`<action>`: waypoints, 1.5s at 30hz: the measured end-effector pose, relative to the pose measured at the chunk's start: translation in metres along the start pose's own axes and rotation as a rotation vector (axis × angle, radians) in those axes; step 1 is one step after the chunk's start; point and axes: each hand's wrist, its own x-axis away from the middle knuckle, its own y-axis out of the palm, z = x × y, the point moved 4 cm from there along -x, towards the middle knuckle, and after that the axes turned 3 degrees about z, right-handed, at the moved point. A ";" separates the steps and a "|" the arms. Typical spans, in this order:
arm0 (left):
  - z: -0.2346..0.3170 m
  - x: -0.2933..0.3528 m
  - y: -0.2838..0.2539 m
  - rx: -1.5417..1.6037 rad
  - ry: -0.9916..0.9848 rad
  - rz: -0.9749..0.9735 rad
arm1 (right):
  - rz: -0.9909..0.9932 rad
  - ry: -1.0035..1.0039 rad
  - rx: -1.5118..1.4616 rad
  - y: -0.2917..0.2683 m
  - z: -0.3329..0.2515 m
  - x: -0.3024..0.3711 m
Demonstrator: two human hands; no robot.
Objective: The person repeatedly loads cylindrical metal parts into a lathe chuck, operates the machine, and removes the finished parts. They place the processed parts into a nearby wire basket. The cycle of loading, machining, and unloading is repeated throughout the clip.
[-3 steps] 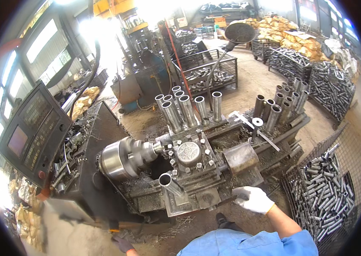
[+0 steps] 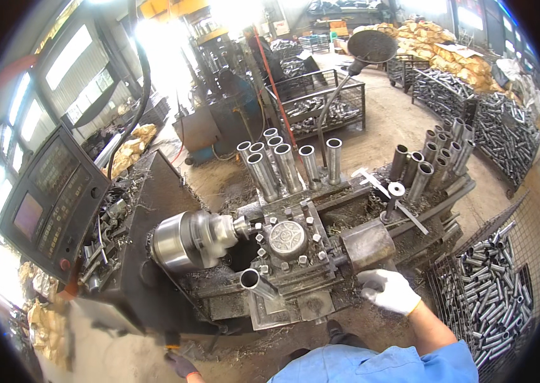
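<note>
My right hand (image 2: 390,292), in a white glove, is just in front of the lathe below the grey cylindrical housing (image 2: 368,244). Its fingers are partly bent, thumb apart, and I see nothing in them. My left hand (image 2: 184,366), in a dark glove, is low by the lathe's front; its fingers are too small and dark to read. A blurred black-and-orange piece (image 2: 172,341) is just above it. The chuck (image 2: 177,241) faces the bolted tool post (image 2: 286,238), its front part blurred. One metal tube (image 2: 259,283) leans on the carriage's near corner.
Several tubes (image 2: 286,167) stand behind the tool post, more (image 2: 420,182) at the right end. A caliper (image 2: 404,210) lies near them. The control panel (image 2: 53,198) is left. A wire basket of tubes (image 2: 492,300) stands at my right; a lamp (image 2: 372,47) arches behind.
The view has shifted slightly, so the lathe sits a little further right. My right hand has risen slightly toward the grey housing, with its fingers still partly bent.
</note>
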 end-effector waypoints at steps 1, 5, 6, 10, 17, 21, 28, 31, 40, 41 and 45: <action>-0.006 -0.004 -0.001 -0.030 0.037 0.032 | 0.004 0.034 -0.065 -0.007 -0.002 -0.013; -0.032 -0.028 0.013 0.201 0.271 0.073 | 0.000 -0.108 -0.045 -0.028 -0.020 -0.065; -0.038 -0.041 0.012 0.411 0.233 -0.116 | -0.002 -0.140 -0.051 -0.030 -0.027 -0.078; -0.057 -0.045 0.015 0.612 -0.228 -0.531 | -0.071 -0.259 -0.106 -0.036 -0.070 -0.129; -0.058 0.124 0.056 0.684 -0.599 -0.497 | -0.313 -0.492 -0.055 0.014 -0.159 -0.242; -0.038 0.224 0.080 0.702 -0.802 -0.812 | -0.483 -0.533 0.301 0.107 -0.173 -0.338; 0.006 0.262 0.063 0.501 -0.688 -0.824 | -1.069 -0.177 0.321 0.240 -0.105 -0.411; -0.020 0.266 0.038 0.505 -0.786 -0.711 | -0.950 -0.361 0.572 0.216 -0.074 -0.423; 0.051 0.174 0.065 -0.006 -0.008 -0.784 | -0.525 -0.002 -0.006 0.136 -0.104 -0.444; 0.085 0.168 0.073 0.068 0.039 -0.784 | -0.369 -0.203 0.248 0.138 -0.114 -0.447; 0.209 0.183 0.084 0.435 0.097 -0.972 | -0.461 -0.526 0.394 0.158 -0.086 -0.446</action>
